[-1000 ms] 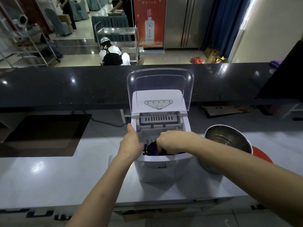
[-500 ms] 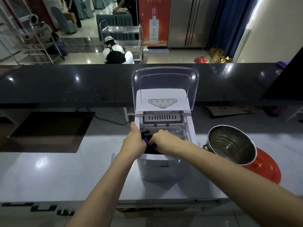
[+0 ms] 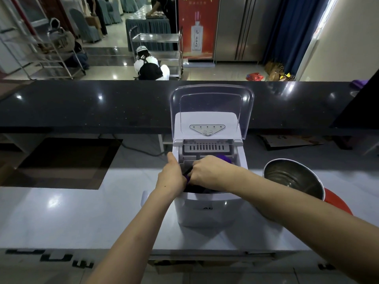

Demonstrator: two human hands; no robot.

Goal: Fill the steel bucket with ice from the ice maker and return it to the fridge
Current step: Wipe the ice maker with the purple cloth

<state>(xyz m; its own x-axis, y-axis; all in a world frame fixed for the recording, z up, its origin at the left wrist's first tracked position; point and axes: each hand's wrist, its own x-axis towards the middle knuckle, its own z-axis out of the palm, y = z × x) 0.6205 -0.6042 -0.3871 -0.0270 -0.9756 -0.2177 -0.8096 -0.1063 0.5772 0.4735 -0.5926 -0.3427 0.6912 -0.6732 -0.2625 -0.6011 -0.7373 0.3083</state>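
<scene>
Both hands are down in the open ice maker [image 3: 209,210] right now. The left hand [image 3: 171,177] is curled over the left edge of the opening with its thumb sticking up, and the right hand [image 3: 209,173] is bunched in a fist around something purple [image 3: 225,158] – looks like the handle end of a scoop, though I can't make out its full shape since most of it is buried under the knuckles. A bit of purple also peeks out between the two hands.

The thing that matters for the next bit – the steel bucket [image 3: 293,177] sits on the table to the right of the ice maker, just beside it, mouth tipped up toward the person and no ice in it that I can see. So it's on the right hand's side, a short swing to the right from the machine's bin. The right arm is clearly the nearer one; its forearm already passes just in front of the bucket. The bucket leans against something red [image 3: 338,203] behind and under it, can't tell what that is.

The clear lid [image 3: 211,107] stands flipped up at the back.

Writing: on the front of the ice maker I can read "AU" and that's it, the arm cuts off the rest. The control panel [image 3: 207,129] has small button labels, too tiny to read. Way back there's a red poster [image 3: 198,27] with a white bottle and Chinese characters – can't read them from here
</scene>
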